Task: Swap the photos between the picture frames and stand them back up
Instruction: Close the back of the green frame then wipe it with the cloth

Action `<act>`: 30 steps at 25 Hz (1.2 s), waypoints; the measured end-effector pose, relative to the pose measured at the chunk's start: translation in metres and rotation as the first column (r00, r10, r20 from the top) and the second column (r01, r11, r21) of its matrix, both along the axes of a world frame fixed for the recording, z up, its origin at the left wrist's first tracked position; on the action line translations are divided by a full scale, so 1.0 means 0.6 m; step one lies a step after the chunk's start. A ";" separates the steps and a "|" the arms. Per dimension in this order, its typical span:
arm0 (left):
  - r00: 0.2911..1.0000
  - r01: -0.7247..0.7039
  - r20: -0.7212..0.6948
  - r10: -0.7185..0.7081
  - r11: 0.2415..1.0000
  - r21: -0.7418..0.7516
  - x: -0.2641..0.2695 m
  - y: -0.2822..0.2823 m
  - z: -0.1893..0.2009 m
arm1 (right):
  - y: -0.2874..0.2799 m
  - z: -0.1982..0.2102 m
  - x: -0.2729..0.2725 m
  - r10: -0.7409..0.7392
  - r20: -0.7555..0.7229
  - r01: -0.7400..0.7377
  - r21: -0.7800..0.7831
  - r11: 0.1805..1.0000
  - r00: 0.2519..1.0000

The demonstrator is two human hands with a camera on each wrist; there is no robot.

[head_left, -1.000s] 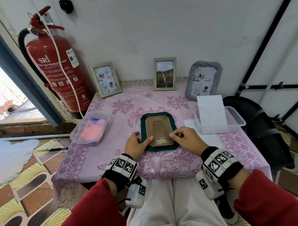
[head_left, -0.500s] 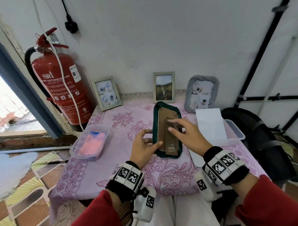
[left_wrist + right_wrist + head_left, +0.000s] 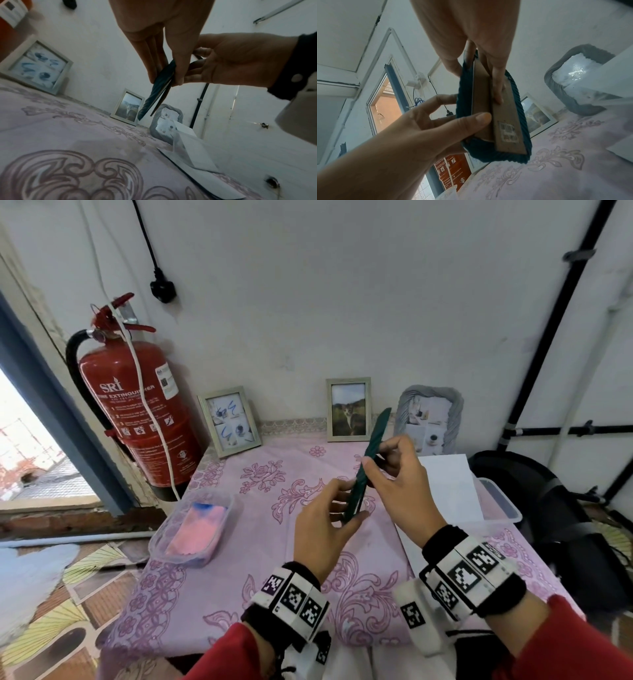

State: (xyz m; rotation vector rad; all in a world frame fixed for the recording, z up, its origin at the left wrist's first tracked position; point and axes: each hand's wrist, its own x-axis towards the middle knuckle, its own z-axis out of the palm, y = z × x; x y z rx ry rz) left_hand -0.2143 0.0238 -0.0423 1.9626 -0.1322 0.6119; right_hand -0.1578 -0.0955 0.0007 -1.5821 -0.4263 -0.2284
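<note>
green frame [image 3: 368, 465] held edge-on above table, left hand [image 3: 327, 529] and right hand [image 3: 399, 487] gripping

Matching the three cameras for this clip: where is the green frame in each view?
Head: green frame right of centre, edge-on, held by left hand and right hand.
Left wrist: upper centre, below the fingers.
Right wrist: centre, cardboard back showing.
Shared landmark: the cat photo frame against the wall.
</note>
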 end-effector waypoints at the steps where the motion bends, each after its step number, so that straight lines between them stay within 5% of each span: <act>1: 0.999 0.037 -0.013 -0.037 0.999 0.015 0.001 0.003 0.000 | -0.001 0.001 0.000 0.007 -0.019 -0.007 0.033 0.999 1.000; 5: 0.968 0.203 -0.127 -0.216 0.973 -0.110 0.007 0.018 -0.006 | -0.013 0.006 0.008 0.002 -0.074 0.009 0.152 0.988 0.997; 10: 0.982 -0.006 -0.183 -0.049 0.958 -0.287 0.029 0.051 -0.012 | -0.022 -0.007 0.014 -0.002 -0.150 0.034 0.214 0.976 0.989; 17: 0.954 0.042 -0.186 -0.234 0.721 -0.692 0.029 0.079 -0.019 | -0.018 -0.037 0.009 -0.049 -0.135 0.068 0.141 0.988 0.990; 23: 0.918 0.151 -0.117 -0.379 0.607 -0.780 0.025 0.082 -0.022 | -0.018 -0.059 0.018 -0.054 -0.197 0.082 0.137 0.987 0.979; 30: 0.957 0.000 -0.174 -0.233 0.598 -0.802 0.025 0.087 -0.062 | -0.020 -0.133 0.021 0.139 -0.366 -0.174 -0.063 0.983 0.920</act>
